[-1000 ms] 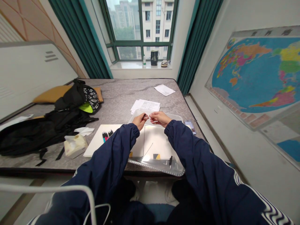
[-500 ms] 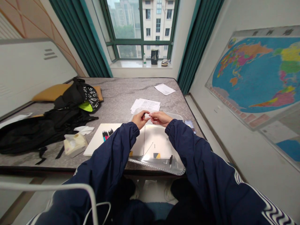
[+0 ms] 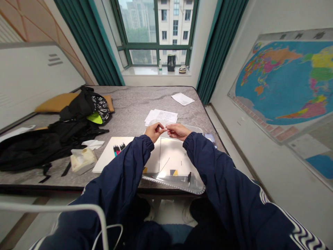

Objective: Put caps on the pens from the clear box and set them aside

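Note:
Both my hands meet above a clear plastic tray. My left hand is closed around a small dark piece, mostly hidden by the fingers. Close beside it, the fingertips of my right hand are pinched together; whatever they hold is too small to make out. On the white surface within the tray lie a thin rod like a pen refill and a tiny spring-like piece. A black pen part rests near the tray's front right.
Several pens lie on white paper at left. A tissue pack and a black bag are farther left. Printed sheets lie behind the tray, and another paper lies farther back.
The tiny spring-like piece has shifted to the right on the tray. My left hand has tilted slightly, its fingertips still near those of my right hand, which has hardly moved.

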### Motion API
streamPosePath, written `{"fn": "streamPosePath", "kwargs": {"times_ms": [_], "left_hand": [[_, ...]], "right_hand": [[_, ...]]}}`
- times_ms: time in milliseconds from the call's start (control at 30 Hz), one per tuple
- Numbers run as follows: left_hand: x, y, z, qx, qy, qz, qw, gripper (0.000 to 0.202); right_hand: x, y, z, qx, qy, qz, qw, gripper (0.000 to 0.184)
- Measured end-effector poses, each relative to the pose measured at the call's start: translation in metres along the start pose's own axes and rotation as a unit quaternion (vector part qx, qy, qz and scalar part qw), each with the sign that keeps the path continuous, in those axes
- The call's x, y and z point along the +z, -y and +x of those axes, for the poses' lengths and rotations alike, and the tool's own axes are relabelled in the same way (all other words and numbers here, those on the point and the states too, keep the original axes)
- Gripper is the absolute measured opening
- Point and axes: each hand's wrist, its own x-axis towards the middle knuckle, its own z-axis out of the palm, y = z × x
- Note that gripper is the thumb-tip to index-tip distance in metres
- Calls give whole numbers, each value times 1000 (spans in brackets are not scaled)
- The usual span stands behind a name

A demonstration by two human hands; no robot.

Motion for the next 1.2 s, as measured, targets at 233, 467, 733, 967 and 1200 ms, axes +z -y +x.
{"fn": "streamPosePath", "kwargs": {"times_ms": [233,467,733,967,1200], "left_hand": [[-1,-2,0,-25,0,33,999,23],[-2,-2,0,-17,-17,44,999,24],[0,1,1,-9,-21,24,999,26],[2,3,1,-25,-18,12,999,29],[1,3,3,-49,-12,-14,999,33]], "right_hand": [[1,4,-1,-72,-44,28,996,9],[0,3,-2,-67,-28,5,997,10],[-2,-1,0,-46,-1,-3,999,14],[0,0,0,-53,9,-7,999,19],[3,3,-5,-69,6,-35,997,23]]}}
